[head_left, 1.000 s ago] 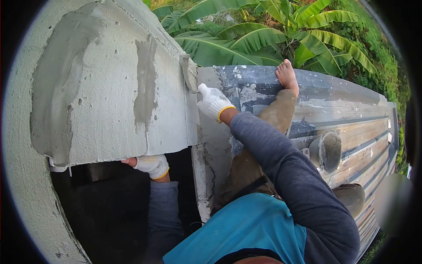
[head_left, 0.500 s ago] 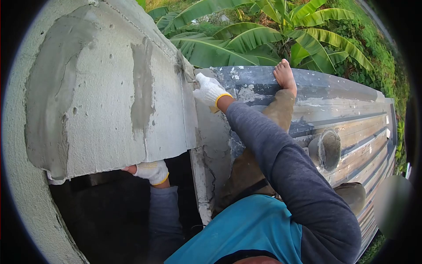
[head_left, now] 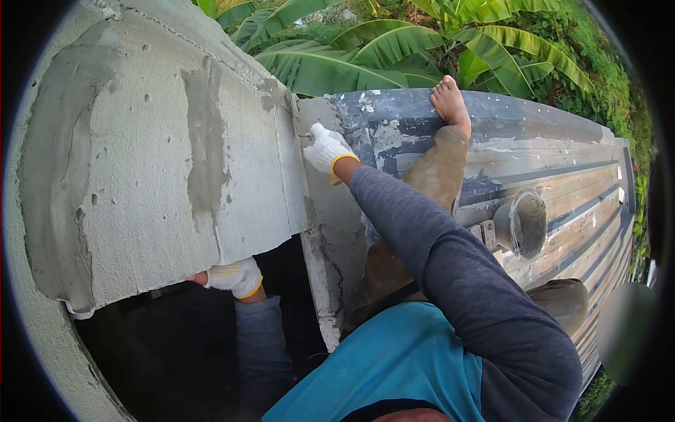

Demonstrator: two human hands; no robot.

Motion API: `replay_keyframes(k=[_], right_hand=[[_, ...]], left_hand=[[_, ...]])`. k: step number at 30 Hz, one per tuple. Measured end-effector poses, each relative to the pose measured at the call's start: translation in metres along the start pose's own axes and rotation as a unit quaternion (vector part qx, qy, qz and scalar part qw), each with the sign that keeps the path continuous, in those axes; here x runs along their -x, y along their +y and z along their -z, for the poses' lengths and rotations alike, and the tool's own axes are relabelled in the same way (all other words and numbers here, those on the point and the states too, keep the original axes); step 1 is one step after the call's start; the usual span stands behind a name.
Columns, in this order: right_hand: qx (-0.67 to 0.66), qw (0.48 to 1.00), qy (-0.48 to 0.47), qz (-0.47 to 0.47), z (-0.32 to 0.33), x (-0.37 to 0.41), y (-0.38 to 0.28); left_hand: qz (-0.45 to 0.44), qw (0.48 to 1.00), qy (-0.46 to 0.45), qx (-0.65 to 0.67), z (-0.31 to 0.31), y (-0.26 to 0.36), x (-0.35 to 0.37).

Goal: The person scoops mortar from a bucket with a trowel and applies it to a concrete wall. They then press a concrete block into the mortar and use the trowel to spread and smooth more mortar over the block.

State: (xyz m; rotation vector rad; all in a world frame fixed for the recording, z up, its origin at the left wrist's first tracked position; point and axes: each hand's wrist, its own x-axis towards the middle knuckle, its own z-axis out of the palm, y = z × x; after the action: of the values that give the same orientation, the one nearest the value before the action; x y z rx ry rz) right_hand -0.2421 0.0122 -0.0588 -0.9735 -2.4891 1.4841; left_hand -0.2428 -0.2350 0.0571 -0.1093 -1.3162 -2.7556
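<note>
Over-tilting the trowel could gouge the concrete panel;
right hand has fingers curled round it at the panel's right edge; left hand touches the lower edge by the opening, grip unclear

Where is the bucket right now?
In the head view, the bucket is right of centre on the ribbed roof, just beyond the right sleeve, below and to the right of the bare foot.
</note>
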Motion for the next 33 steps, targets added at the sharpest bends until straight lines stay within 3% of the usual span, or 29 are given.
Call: replay_keyframes(k=[6,12,16,17,19,23,25,28,33], right_hand=[[0.036,0.995,-0.087,0.037,0.025,0.023,-0.015],[-0.031,0.996,-0.034,0.077,0.016,0.062,-0.021],[-0.023,0.996,0.076,0.029,0.015,0.029,-0.016],[-0.026,0.998,0.059,0.004,0.015,0.014,-0.011],[-0.036,0.998,0.027,0.034,0.017,-0.008,-0.001],[-0.037,0.997,-0.033,0.054,0.021,-0.022,-0.005],[-0.035,0.991,0.0,0.128,0.035,-0.012,-0.017],[-0.032,0.987,0.003,0.16,0.043,0.003,-0.036],[0.007,0.975,0.053,0.214,0.033,0.023,-0.037]], left_hand=[[-0.007,0.999,-0.023,-0.024,0.012,0.0,-0.005],[-0.005,0.999,-0.03,-0.027,0.004,0.001,-0.005],[-0.023,0.999,-0.013,-0.044,-0.001,0.001,-0.002],[-0.025,0.999,-0.013,-0.045,0.0,0.001,-0.002],[0.013,1.0,-0.009,0.004,0.004,0.001,-0.003],[-0.024,0.999,-0.003,-0.023,0.013,-0.001,-0.003],[-0.014,0.999,-0.023,-0.032,0.017,-0.002,-0.005],[-0.018,0.999,0.015,-0.042,-0.008,0.0,0.004],[0.0,1.0,0.0,-0.021,0.0,0.0,0.001]])
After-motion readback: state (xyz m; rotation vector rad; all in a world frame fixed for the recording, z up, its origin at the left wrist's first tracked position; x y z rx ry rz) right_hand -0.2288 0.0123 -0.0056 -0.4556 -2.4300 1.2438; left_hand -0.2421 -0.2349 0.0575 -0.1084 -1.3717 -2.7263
